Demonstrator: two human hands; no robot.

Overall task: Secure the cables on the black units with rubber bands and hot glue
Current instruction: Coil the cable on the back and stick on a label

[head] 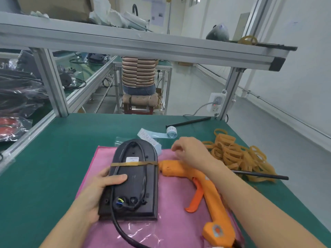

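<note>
**Unit banded on the pink cloth, glue gun at its right**

We see the black unit [133, 178] lying flat on a pink cloth [172, 228] on the green counter [59, 140], rounded end far. A cable [145, 169] loops round its face and leaves at the near edge. One rubber band [133, 164] crosses the unit side to side, over the cable.

Our left hand [100, 185] grips the unit's left edge, thumb curled onto its top face. Our right hand [189, 152] hovers above the glue gun [200, 183], just right of the unit; fingers loosely bent, holding nothing we can make out.

The orange gun lies on the cloth, nozzle end touching or nearly touching the unit beside the band. A heap of rubber bands [238, 154] sits right of it, a black rod [259, 175] across the heap. Label strip [157, 136] on the counter beyond the unit. A second black rod [188, 121] near the far edge.
</note>
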